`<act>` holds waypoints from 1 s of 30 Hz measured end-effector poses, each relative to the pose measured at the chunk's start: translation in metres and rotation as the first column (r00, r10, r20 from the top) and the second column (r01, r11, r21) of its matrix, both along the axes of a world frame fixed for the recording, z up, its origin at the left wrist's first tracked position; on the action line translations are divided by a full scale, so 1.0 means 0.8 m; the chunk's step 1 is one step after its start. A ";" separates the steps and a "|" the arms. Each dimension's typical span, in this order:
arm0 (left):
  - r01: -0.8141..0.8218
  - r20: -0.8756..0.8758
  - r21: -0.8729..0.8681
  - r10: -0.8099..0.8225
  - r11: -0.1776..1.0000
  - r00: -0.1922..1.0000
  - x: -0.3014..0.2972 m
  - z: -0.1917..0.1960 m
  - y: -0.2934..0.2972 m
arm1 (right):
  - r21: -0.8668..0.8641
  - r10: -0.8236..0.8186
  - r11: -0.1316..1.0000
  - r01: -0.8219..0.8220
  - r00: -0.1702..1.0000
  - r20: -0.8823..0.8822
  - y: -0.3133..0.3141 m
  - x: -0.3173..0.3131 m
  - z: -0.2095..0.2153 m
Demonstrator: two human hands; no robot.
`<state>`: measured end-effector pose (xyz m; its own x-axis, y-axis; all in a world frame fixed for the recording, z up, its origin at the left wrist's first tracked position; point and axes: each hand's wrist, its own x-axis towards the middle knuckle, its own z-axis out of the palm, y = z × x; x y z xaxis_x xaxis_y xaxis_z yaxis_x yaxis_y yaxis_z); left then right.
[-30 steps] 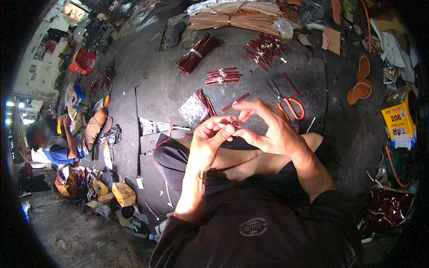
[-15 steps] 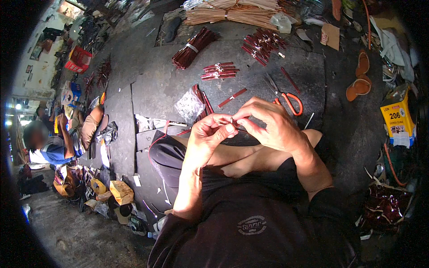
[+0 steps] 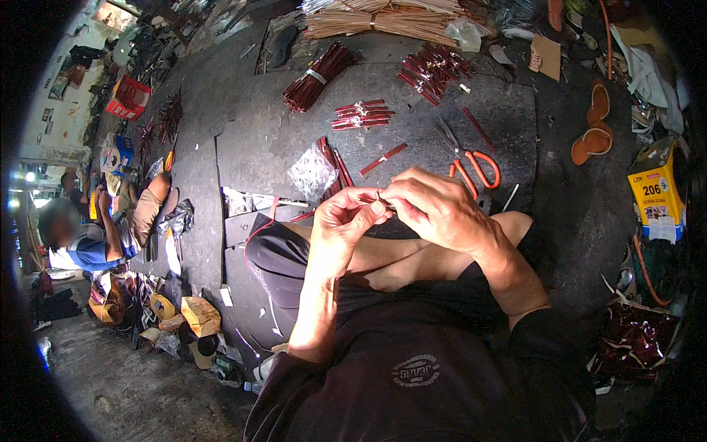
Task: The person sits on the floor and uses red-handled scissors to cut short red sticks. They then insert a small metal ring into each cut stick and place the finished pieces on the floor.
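Note:
My left hand (image 3: pixel 346 221) and my right hand (image 3: pixel 438 210) meet above my crossed legs, fingertips pinched together. Between them is a small dark piece with a shiny bit (image 3: pixel 382 201), mostly covered by the fingers; its kind cannot be made out. Just beyond lies a single dark red strip (image 3: pixel 383 159). To its right, scissors with orange handles (image 3: pixel 494 174) rest on the dark board, near another red strip (image 3: pixel 479 127). Farther off sit a short row of red straps with silvery fittings (image 3: pixel 361 116), a banded bundle of red strips (image 3: pixel 318 78) and a heap of fitted straps (image 3: pixel 434 74).
Left of my hands, a clear plastic bag (image 3: pixel 312 173) lies against more red strips (image 3: pixel 339 166). Brown sandals (image 3: pixel 592 144) and a yellow can (image 3: pixel 654 188) are at the right. Pale sticks (image 3: pixel 379 26) lie at the far edge. Another person (image 3: pixel 92 243) sits at the left.
My right hand has dropped slightly toward me, its fingers closer over the small piece. My left hand stays nearly in place. The things on the board have not been moved.

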<state>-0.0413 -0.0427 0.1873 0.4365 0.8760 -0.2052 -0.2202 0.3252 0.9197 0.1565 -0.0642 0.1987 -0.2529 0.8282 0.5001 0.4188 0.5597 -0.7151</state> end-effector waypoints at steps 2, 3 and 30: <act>-0.015 -0.012 -0.001 0.015 1.000 1.000 -0.001 -0.001 -0.001 | 0.011 0.006 1.000 -0.006 1.000 0.012 0.001 -0.003 -0.003; -0.016 -0.018 0.002 0.016 1.000 1.000 -0.002 -0.002 -0.001 | 0.016 0.008 1.000 -0.008 1.000 0.020 0.001 -0.005 -0.004; 0.127 0.223 -0.240 -0.073 0.962 0.972 -0.016 -0.017 0.014 | 0.014 0.084 0.996 -0.086 0.988 0.127 0.005 0.001 -0.008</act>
<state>-0.0542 -0.0319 0.1740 0.5764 0.7576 -0.3063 -0.3541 0.5694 0.7419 0.1570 -0.0605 0.1925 -0.3841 0.7915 0.4754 0.4551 0.6103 -0.6484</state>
